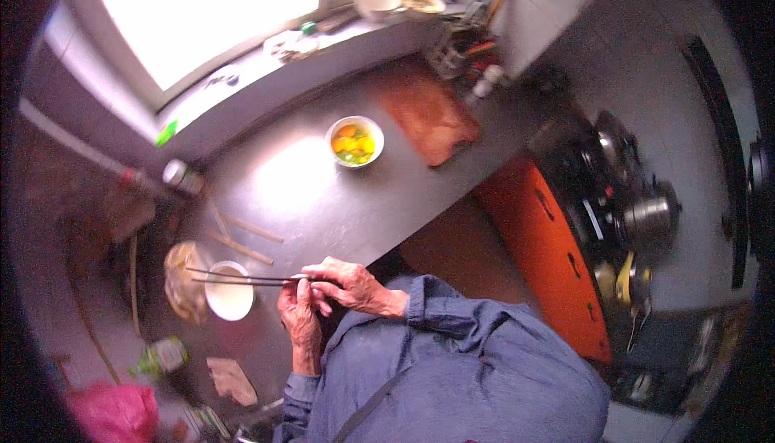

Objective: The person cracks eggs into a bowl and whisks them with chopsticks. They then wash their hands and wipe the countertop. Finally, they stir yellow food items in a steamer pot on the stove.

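Observation:
A pair of dark chopsticks [260, 281] is held by my two hands close to the counter's front edge. My right hand [348, 284] grips their near ends from above, and the fingers of my left hand [303, 316] close on them just beside it. The far tips reach left over a white bowl [230, 308] with pale contents, up to a clear plastic bag [183, 285]. Farther back on the counter stands a white bowl [333, 151] holding several raw egg yolks and something green.
An orange-brown board [430, 119] lies at the counter's back. Wooden sticks [239, 247] lie left of centre, and a jar [181, 175] stands by the wall. A steel pot [651, 216] is on the right. A pink bag [115, 413] and a green-labelled container [162, 356] are at lower left.

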A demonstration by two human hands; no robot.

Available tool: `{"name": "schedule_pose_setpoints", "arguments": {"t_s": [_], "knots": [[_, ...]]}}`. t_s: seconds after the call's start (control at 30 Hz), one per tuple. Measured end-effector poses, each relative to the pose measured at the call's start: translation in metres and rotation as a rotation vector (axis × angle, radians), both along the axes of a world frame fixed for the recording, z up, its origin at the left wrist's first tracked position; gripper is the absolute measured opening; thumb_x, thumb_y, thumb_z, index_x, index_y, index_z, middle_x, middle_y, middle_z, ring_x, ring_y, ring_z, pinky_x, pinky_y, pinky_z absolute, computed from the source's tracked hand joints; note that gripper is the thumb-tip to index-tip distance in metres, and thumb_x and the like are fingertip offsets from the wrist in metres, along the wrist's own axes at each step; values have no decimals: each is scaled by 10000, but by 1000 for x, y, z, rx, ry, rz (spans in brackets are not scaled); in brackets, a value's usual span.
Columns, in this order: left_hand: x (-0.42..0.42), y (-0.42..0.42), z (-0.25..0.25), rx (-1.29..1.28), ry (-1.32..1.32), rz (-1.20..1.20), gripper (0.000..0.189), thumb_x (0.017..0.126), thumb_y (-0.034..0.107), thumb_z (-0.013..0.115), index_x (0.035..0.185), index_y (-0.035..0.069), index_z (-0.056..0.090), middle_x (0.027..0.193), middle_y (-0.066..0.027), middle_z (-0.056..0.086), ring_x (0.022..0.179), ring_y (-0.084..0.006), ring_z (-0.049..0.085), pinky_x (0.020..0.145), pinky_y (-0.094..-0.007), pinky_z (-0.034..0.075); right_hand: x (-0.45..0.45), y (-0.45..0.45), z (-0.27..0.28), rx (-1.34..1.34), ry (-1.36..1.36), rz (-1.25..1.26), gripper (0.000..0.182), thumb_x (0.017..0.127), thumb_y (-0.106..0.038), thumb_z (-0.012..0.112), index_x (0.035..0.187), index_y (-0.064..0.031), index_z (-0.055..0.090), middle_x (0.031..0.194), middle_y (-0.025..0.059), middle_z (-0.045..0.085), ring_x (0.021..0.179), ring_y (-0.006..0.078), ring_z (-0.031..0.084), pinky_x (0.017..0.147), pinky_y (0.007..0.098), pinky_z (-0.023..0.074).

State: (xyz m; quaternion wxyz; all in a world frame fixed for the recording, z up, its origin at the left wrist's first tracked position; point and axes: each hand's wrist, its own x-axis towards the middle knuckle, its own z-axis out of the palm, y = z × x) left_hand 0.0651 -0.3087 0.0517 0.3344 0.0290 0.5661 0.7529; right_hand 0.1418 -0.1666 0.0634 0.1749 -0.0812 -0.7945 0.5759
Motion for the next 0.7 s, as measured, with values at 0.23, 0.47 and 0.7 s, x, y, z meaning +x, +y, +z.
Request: {"name": "schedule_pose_setpoints", "arguments": {"t_s": [0.23, 0.47, 0.7], "knots": [[10, 90, -5, -44, 62, -102, 224, 1034, 255, 601, 1007, 38, 650, 654, 19, 520, 468, -61, 463, 412, -209, 359, 23, 92, -18, 116, 84, -43, 238, 965, -175, 634, 1167, -66, 695, 924, 143, 639, 865, 334, 652, 768, 401, 525], [-4, 178, -29, -117, -65, 228, 374, 1036, 442, 552, 1044, 73, 616, 604, 25, 474, 419, -64, 408, 353, -221, 277, 62, 206, -34, 50, 102, 14, 208, 925, -197, 690, 1039, -27, 724, 882, 145, 654, 867, 322, 655, 780, 416, 519], [12, 264, 3, 73, -301, 223, 263, 1050, 366, 558, 1057, 114, 633, 864, 41, 616, 650, -33, 534, 549, -169, 412, 96, 283, 18, -596, 37, -142, 248, 921, -115, 711, 1131, 15, 683, 827, 57, 729, 709, 102, 673, 680, 278, 552]]}}
